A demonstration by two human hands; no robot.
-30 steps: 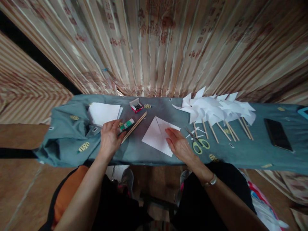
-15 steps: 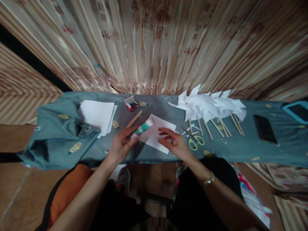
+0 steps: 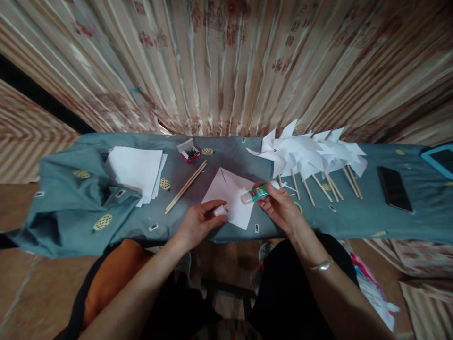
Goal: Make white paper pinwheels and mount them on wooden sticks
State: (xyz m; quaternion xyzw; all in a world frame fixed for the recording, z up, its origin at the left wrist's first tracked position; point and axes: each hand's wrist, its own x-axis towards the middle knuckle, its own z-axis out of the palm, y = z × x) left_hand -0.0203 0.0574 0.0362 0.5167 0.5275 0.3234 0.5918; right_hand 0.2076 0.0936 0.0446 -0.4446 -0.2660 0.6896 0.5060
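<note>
A grey-green cloth, printed with yellow pineapples, covers the long, narrow surface across the middle of the frame, bunching into loose folds at the left. Pleated, beige-and-brown patterned curtains fill the top, and a dark bar slants through the upper left. Brown floor shows at lower left; a plastic bag lies at lower right.

At centre, a creased white paper square lies on the cloth. Just above it, the right hand grips a green-and-white glue stick, pointing leftward; the left hand pinches a small white cap by the square's lower left edge.

Left of centre are two wooden sticks, an open red box and stacked white paper. White pinwheels overlap right of centre, with a dark phone farther right.
</note>
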